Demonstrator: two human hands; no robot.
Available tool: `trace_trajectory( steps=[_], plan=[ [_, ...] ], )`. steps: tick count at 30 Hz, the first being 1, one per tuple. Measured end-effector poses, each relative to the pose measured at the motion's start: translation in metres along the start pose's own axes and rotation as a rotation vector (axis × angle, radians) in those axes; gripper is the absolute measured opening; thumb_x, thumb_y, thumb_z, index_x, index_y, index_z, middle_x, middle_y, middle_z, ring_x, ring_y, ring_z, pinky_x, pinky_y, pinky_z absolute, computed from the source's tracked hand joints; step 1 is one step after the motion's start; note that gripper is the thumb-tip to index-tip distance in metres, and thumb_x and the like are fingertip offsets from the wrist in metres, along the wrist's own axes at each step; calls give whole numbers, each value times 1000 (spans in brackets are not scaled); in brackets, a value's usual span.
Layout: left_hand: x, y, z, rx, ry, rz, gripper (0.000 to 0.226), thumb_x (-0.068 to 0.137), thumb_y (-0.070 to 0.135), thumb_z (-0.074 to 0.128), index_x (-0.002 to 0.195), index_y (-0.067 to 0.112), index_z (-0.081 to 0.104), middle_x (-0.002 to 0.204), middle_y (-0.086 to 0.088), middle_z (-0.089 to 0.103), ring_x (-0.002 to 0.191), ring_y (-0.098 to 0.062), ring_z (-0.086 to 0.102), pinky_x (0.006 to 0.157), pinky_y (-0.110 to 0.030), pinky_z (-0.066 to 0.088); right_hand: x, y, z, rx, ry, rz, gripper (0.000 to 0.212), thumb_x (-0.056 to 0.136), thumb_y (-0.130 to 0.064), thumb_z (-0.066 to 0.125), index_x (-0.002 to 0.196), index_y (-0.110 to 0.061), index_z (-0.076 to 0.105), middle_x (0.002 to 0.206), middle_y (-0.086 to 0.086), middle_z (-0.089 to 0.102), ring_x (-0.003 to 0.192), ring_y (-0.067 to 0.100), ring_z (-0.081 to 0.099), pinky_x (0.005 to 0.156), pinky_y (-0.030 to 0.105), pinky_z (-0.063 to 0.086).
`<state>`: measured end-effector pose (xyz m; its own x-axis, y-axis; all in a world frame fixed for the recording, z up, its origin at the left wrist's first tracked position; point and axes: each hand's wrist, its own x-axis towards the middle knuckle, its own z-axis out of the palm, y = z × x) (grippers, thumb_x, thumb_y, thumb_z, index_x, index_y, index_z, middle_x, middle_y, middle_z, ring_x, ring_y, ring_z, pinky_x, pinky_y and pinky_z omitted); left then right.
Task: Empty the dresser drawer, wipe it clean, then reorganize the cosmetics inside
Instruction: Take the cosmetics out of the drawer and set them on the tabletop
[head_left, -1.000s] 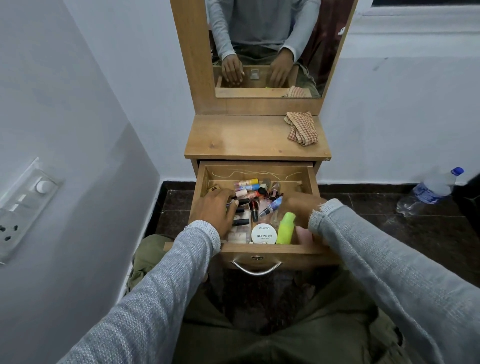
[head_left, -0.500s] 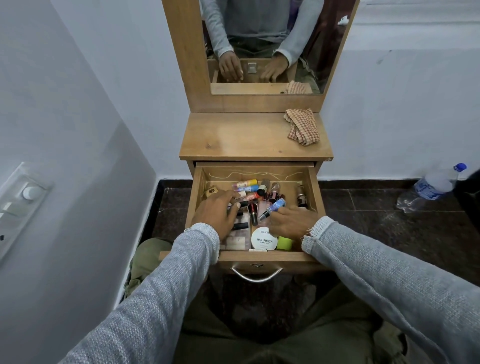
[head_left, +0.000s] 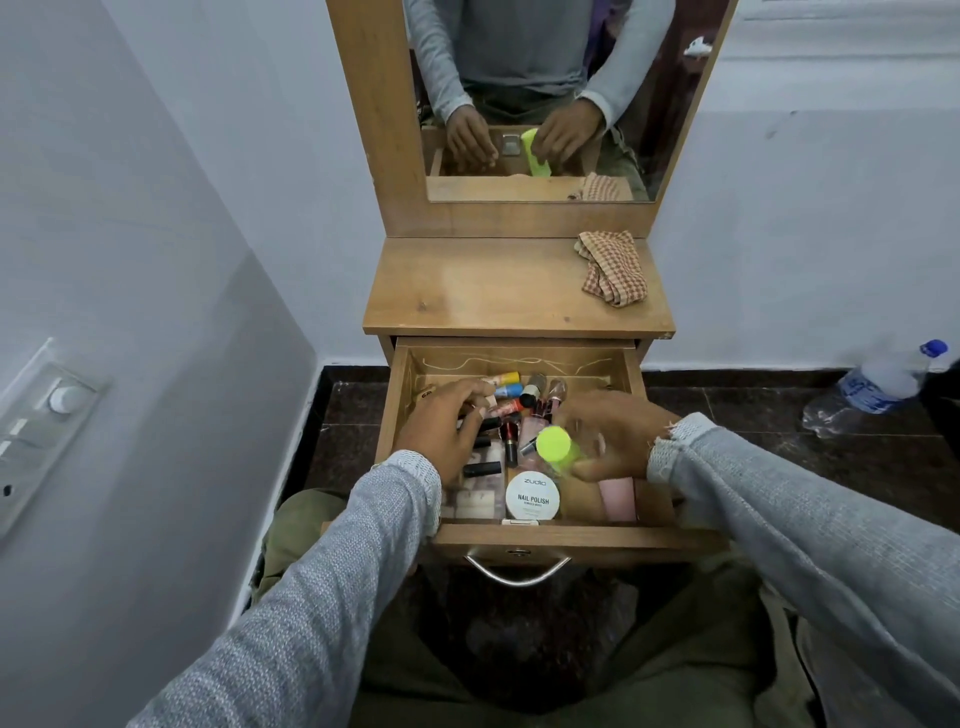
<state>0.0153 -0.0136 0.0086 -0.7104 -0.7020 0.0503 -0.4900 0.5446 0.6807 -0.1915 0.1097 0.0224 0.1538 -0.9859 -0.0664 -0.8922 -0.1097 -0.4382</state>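
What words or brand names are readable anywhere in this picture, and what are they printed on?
"zudio": top of the round white tub lid in the drawer.
"NAIL POLISH": middle of the same lid.
Small line beneath it: too small to read.
Water bottle label: blurred, unreadable.
Other cosmetics: no legible print.

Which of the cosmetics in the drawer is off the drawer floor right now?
The neon green bottle, held by the right hand above the other cosmetics; the rest, like the round nail polish tin, still lie inside the drawer.
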Motion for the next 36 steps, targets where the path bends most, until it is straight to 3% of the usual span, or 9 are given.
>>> trace_trajectory(
  steps=[4,6,9,12,15,20,25,30,36],
  plan=[
    [6,-1,8,16,-41,68,44,86,8,60,128,21,54,125,0,60,113,-18,56,99,-34,45,20,-10,-18,319,262,120,40,65,-25,83,98,-17,62,82,-3,65,71,16,62,67,36,53],
    [11,-1,11,-5,-76,84,52,79,20,62,129,27,48,125,4,57,114,-17,55,98,-41,46,33,-15,-24,401,340,170,39,65,-23,83,98,-16,63,79,-4,64,68,15,60,67,32,51],
    [18,3,11,-68,-30,93,56,78,30,69,129,23,49,124,4,57,110,-14,55,93,-40,48,51,-20,-28,511,388,177,36,67,-15,83,98,-11,64,73,-7,59,62,5,52,59,19,46],
    [26,7,5,-121,113,85,43,81,30,73,118,18,58,112,3,62,98,-12,56,82,-31,49,62,-23,-28,553,399,181,36,68,-14,82,99,-12,65,71,-10,59,60,2,51,58,14,43],
    [33,6,0,-95,146,78,39,82,34,72,115,17,60,108,1,64,94,-13,57,76,-24,44,70,-23,-28,584,423,193,36,68,-18,83,99,-15,64,74,-10,62,63,3,55,59,14,44],
    [61,0,-14,-78,244,-1,42,81,37,72,115,14,61,110,-3,66,96,-19,60,85,-39,51,71,-18,-20,619,474,245,45,71,-37,80,109,-25,60,104,-9,64,82,9,65,71,22,53],
    [116,-5,-49,-82,317,-153,45,77,34,77,113,13,60,106,-1,66,93,-19,60,84,-32,50,62,-8,-4,582,455,287,32,75,-39,75,102,-27,63,98,-12,65,87,6,64,81,32,56],
    [158,-20,-69,-93,373,-270,41,75,35,77,108,17,60,103,-1,68,91,-21,63,87,-37,52,61,-5,9,579,438,316,21,77,-33,74,95,-25,66,90,-12,68,82,6,64,76,32,57],
    [192,-40,-72,-93,391,-335,42,76,31,78,108,14,58,104,-3,67,92,-22,62,83,-33,50,65,3,20,592,371,345,9,79,-28,73,87,-28,68,84,-14,68,78,1,63,72,30,57]
  ],
)
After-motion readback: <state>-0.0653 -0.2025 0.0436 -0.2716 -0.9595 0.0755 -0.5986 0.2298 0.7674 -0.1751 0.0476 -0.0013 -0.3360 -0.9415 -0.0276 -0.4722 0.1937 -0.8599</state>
